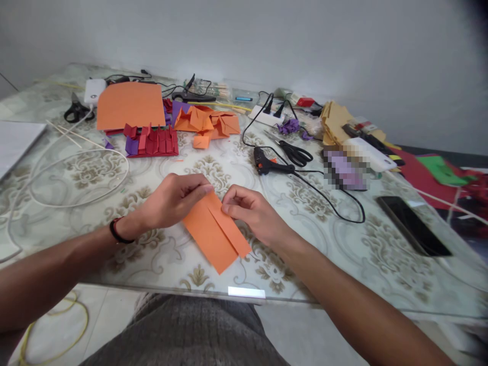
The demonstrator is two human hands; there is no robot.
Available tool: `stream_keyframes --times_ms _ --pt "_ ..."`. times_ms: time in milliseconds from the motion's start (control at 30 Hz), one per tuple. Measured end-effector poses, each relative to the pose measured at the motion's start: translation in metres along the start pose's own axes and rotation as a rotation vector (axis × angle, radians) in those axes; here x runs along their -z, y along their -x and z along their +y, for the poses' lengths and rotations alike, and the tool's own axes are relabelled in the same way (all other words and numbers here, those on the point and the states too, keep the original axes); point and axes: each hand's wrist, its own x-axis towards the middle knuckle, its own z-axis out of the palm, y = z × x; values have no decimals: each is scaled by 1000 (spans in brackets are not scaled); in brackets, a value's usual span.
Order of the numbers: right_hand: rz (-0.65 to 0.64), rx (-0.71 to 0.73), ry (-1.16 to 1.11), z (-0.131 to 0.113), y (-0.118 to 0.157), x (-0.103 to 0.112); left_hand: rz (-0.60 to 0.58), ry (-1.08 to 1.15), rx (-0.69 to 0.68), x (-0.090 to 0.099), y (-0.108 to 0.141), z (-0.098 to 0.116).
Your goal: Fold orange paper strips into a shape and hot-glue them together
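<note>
An orange sheet of paper (pixel 211 239) is held slantwise just above the patterned tabletop, with a narrow flap folded over along its right side. My left hand (pixel 173 201) grips its far end, thumb pressed on top and fingers curled. On the right edge, my right hand (pixel 257 213) pinches the folded flap between thumb and fingers. Beyond the hands lie folded orange paper pieces (pixel 206 122) and a row of folded red and purple paper pieces (pixel 152 141). The undersides of the fingers are partly hidden.
A black glue gun (pixel 272 163) with its cord lies beyond my right hand, beside black scissors (pixel 295 152). At the right rests a phone (pixel 414 225). Farther back are a flat orange sheet (pixel 131 105), a power strip (pixel 267 116) and a looped white cable (pixel 80 204).
</note>
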Motion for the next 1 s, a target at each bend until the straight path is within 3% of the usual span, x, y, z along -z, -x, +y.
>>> stream_keyframes --times_ms 300,533,733,967,1000 --pt "35 11 -43 7 -2 2 142 -41 16 11 -9 -9" --pt "70 24 -19 9 -3 5 182 -29 21 21 -15 -22" --pt "33 -11 -124 12 -5 8 254 -26 56 32 -21 -38" --pt "88 35 -112 10 -5 18 487 -5 116 51 -27 -54" --pt "105 59 -96 8 -5 19 475 -16 127 50 -27 -53"
